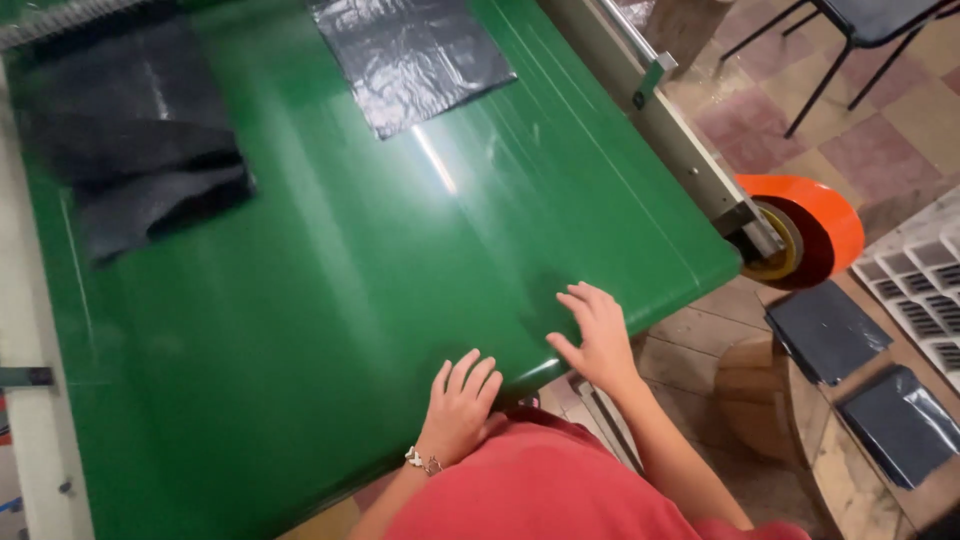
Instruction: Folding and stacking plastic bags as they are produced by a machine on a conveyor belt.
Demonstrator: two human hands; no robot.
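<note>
So both hands are just resting flat on the near edge of the green conveyor belt point(400, 300), grip loose, fingers spread, holding nothing. Left hand point(460, 405) has a bracelet on the wrist; right hand point(598, 338) sits a bit further in toward the corner. Off to the right there's an orange tape roll point(825, 225) and dark bag stacks point(825, 330). Further up the belt: a crumpled black bag point(140, 150) on the left, a flat black bag point(410, 55) at the far end.

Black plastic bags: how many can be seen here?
4. One black bag lies flat on the green belt at top; a blurred one at upper left; two folded stacks sit right of the belt. More may lie out of view.
</note>
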